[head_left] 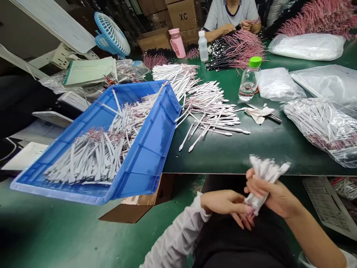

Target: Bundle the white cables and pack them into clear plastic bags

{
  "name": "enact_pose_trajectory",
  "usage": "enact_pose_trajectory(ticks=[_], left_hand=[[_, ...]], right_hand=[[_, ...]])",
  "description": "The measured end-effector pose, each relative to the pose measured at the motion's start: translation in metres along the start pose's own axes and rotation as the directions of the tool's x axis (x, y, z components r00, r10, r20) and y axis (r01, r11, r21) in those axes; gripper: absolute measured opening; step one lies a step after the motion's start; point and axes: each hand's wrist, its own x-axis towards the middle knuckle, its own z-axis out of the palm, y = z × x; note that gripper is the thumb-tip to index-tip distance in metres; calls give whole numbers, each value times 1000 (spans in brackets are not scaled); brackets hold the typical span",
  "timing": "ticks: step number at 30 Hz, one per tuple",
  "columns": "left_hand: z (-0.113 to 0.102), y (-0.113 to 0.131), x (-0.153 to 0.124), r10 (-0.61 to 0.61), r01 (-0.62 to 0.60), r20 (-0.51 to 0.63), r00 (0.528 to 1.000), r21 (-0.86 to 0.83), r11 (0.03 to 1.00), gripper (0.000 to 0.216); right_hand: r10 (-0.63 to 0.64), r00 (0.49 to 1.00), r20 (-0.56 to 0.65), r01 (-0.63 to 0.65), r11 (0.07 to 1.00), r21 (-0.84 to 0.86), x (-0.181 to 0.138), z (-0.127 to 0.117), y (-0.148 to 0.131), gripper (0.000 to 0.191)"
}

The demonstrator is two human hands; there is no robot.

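Observation:
A bundle of white cables (264, 170) is held above my lap, just off the table's front edge. My right hand (279, 197) wraps round its middle, with the white connector ends standing out at the top. At its lower end, where pinkish wire ends show, my left hand (225, 204) has thumb and fingers closed on the bundle; the fingertips are partly blurred. Ahead of my hands, a loose pile of white cables (212, 108) lies on the green table (223, 149). More cables (92, 156) fill the blue bin (145, 160) to the left.
A bottle with a green cap (248, 83), a crumpled tissue (259, 113) and bagged cables (323, 126) lie to the right. Across the table a person (232, 18) handles black and pink wires (240, 48). A blue fan (111, 33) and a pink bottle (177, 42) stand at the back.

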Motion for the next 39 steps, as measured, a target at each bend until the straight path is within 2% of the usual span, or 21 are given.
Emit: enact_pose_trajectory(ticks=[2, 3, 4, 5, 7, 9, 11, 13, 15, 17, 22, 27, 31, 35, 39], left_hand=[[0, 46, -20, 33, 11, -173, 984, 248, 969, 44], [-4, 69, -28, 104, 18, -284, 953, 397, 918, 38], [-11, 92, -33, 214, 40, -398, 892, 542, 839, 33], [-21, 113, -36, 361, 81, -497, 789, 666, 741, 29], [-47, 147, -34, 598, 244, -547, 586, 822, 514, 32], [-74, 171, -26, 638, 475, -560, 529, 818, 324, 58], [-93, 187, -17, 590, 643, -601, 539, 746, 173, 86], [-103, 196, -9, 535, 731, -632, 561, 681, 39, 102], [-107, 204, -4, 511, 775, -642, 571, 627, -78, 101], [-108, 212, 0, 505, 800, -651, 567, 580, -151, 90], [-117, 232, 7, 473, 817, -677, 564, 542, -198, 65], [-119, 235, 11, 464, 774, -626, 627, 565, -285, 41], [-111, 231, 4, 539, 742, -524, 659, 569, -354, 31], [-104, 233, -7, 651, 732, -411, 638, 586, -347, 30], [-91, 230, -5, 750, 724, -308, 585, 614, -313, 26]], right_hand=[[-96, 994, -54, 98, 995, 32, -3, 0, -16, 14], [-125, 989, -81, 129, 991, 44, -4, -1, -23, 14], [-142, 984, -107, 149, 987, 53, -4, -1, -29, 14], [-148, 980, -130, 156, 986, 58, -4, -1, -32, 14], [-135, 978, -158, 147, 987, 71, -2, -1, -34, 16], [-118, 980, -160, 134, 987, 92, 1, -1, -30, 17], [-109, 982, -153, 127, 985, 114, 4, -1, -24, 19], [-106, 984, -146, 126, 983, 133, 6, -2, -20, 20], [-104, 984, -142, 125, 981, 148, 6, -1, -19, 20], [-101, 986, -135, 121, 981, 154, 7, 1, -20, 20], [-88, 990, -112, 103, 985, 136, 10, 8, -23, 20], [-88, 993, -80, 99, 984, 148, 14, 7, -16, 20], [-90, 993, -74, 101, 981, 168, 15, 5, -15, 20], [-76, 982, -171, 114, 967, 228, 25, 15, -32, 24], [-109, 958, -264, 193, 928, 318, 63, 34, -61, 33]])
